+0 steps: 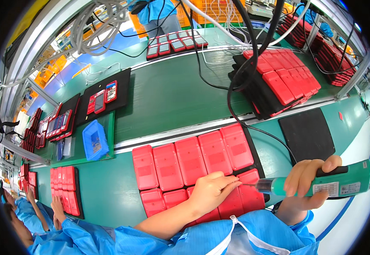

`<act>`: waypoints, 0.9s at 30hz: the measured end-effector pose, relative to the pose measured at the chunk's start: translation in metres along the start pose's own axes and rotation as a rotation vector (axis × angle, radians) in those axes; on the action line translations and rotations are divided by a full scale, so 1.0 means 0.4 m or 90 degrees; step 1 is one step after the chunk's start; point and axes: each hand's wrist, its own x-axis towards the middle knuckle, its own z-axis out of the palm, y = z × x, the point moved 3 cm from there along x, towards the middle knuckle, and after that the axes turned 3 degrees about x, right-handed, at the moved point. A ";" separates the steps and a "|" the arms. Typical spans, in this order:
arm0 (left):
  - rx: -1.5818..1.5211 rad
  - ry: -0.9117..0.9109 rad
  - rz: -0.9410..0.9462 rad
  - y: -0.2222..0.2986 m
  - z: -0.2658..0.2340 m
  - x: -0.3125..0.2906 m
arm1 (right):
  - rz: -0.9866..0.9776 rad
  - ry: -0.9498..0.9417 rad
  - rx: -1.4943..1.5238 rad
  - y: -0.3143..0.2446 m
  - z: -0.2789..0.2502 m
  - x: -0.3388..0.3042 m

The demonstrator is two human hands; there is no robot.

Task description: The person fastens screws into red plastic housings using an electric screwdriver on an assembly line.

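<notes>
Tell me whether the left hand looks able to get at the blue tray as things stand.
Probably yes: only low red cases and green benchtop appear to lie between the left hand and the open-topped blue tray. The hand is at the tip of the green screwdriver, though.

Bright, even light on the red cases [191, 161] before me, soft highlights, washed-out white floor [326, 212] to their right, metal frame [31, 52] beyond their left bowed by fisheye.

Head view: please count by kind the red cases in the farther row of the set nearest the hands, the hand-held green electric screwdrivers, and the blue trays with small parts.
Red cases, farther row: 5
Green electric screwdriver: 1
Blue tray: 1
Total: 7
</notes>
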 end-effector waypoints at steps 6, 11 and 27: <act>0.026 0.006 0.016 0.004 0.008 -0.001 | -0.044 0.044 -0.106 0.000 0.019 -0.017; 0.045 -0.006 0.022 -0.007 0.011 -0.008 | -0.045 0.056 -0.087 0.010 0.032 -0.023; 0.013 -0.021 0.040 -0.002 0.014 -0.008 | 0.002 -0.004 -0.022 0.021 0.033 -0.024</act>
